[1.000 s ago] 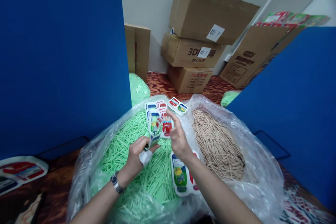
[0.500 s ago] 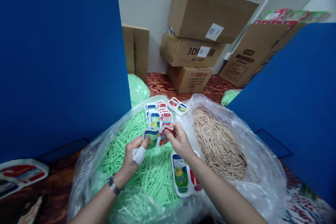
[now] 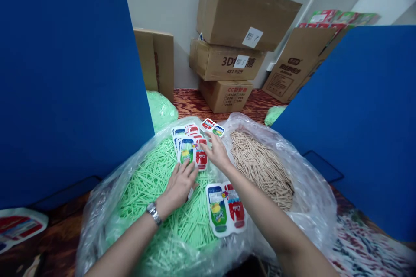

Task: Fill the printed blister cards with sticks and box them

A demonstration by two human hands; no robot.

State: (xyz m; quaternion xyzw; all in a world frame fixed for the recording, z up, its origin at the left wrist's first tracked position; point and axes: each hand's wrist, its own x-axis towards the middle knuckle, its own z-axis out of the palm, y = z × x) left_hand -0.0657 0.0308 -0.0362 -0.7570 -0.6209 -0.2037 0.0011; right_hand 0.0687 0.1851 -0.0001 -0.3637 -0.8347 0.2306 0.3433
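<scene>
A stack of twin-pocket packets [image 3: 199,156], printed with a yellow-green bottle and a red cola bottle, lies over the pile of light green sticks [image 3: 147,186]. My left hand [image 3: 182,184] is open, its fingers laid on the lower edge of the top packet. Something white shows in part under that hand. Open too, my right hand [image 3: 217,152] has its thumb by the stack's right side and its fingertips at the lower edge of a separate packet [image 3: 218,130]. A larger printed packet [image 3: 215,210] lies nearer me, left of my right forearm.
Tan sticks [image 3: 260,169] fill the right side of the clear plastic bag [image 3: 312,207]. Blue panels [image 3: 65,73] stand on both sides. Cardboard boxes [image 3: 227,62] are stacked at the back, with a green bag [image 3: 161,110] to their left.
The packet held between both hands now lies on the stack, and both hands have let go. My right hand has moved up towards the separate packet; the view has shifted slightly.
</scene>
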